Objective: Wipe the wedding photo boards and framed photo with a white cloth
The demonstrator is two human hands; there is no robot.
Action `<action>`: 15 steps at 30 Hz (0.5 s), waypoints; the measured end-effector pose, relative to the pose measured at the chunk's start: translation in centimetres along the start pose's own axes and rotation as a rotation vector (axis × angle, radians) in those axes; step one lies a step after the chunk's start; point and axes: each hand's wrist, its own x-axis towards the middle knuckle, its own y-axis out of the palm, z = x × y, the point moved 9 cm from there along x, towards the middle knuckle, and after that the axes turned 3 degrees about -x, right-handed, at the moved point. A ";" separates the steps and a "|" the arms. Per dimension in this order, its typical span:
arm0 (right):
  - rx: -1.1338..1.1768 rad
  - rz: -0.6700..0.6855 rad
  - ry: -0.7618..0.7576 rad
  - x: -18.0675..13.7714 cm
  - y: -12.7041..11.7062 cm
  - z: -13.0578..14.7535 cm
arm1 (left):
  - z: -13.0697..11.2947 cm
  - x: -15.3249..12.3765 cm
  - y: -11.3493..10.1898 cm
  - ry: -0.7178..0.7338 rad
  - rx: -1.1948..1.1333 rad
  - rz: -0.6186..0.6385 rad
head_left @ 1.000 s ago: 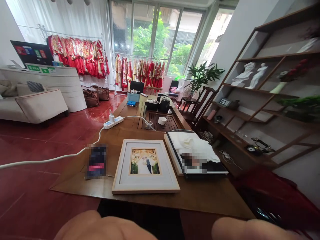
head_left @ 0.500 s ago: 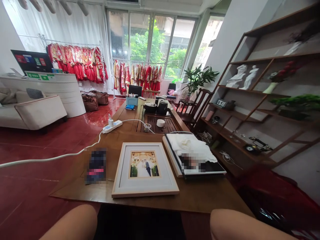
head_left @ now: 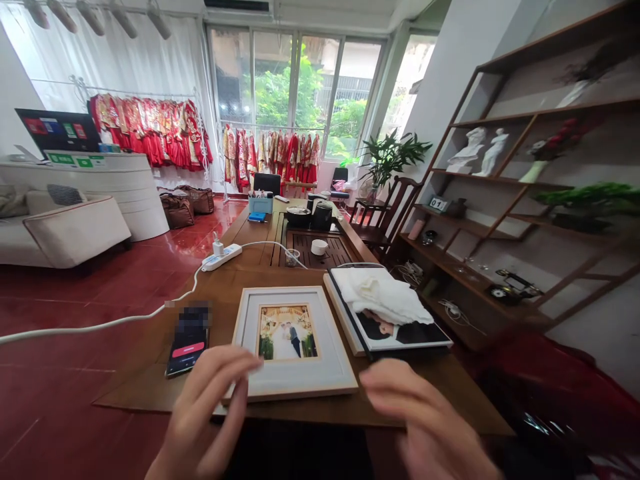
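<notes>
A picture frame (head_left: 345,373) with a pale wood edge, a white mat and a wedding photo lies face up at the near end of the wooden table (head_left: 135,380). Over its near left corner hovers my left hand (head_left: 207,407), thumb and fingers apart, holding nothing. My right hand (head_left: 420,407), a little blurred, is just off the frame's right near corner; its fingers stretch inward and grip nothing visible. A phone (head_left: 187,340) with a pink bar on its screen rests to the left. On the right, a white cloth (head_left: 385,293) lies over stacked framed pictures (head_left: 400,340).
A power strip (head_left: 221,257) with a white cable crosses the table's left edge. Farther back stand a white cup (head_left: 319,247), a dark kettle (head_left: 323,215) and a blue box (head_left: 261,204). A wooden shelf (head_left: 480,180) lines the right wall.
Both my hands have come up into view from below, one at each near corner of the frame. The view has shifted slightly; the frame and cloth lie as before.
</notes>
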 end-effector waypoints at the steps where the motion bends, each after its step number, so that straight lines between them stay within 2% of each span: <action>1: -0.005 -0.066 0.080 0.4 0.7 -1.3 | 1.4 0.8 1.4 -0.058 0.043 0.070; 2: -0.027 -0.053 0.131 0.6 2.1 -2.3 | 3.1 1.2 2.6 -0.126 0.089 0.121; 4: -0.117 0.094 0.178 0.9 5.5 -4.0 | 6.2 1.1 4.5 -0.240 0.161 0.170; 7: -0.200 0.369 0.164 0.0 10.0 -5.1 | 9.9 -0.5 6.7 -0.377 0.184 0.226; 10: -0.203 0.543 0.142 -1.1 13.1 -4.7 | 11.3 -1.7 8.2 -0.430 0.117 0.268; 15: -0.206 0.623 0.151 -1.2 16.2 -3.7 | 12.0 -0.9 8.4 -0.451 0.018 0.226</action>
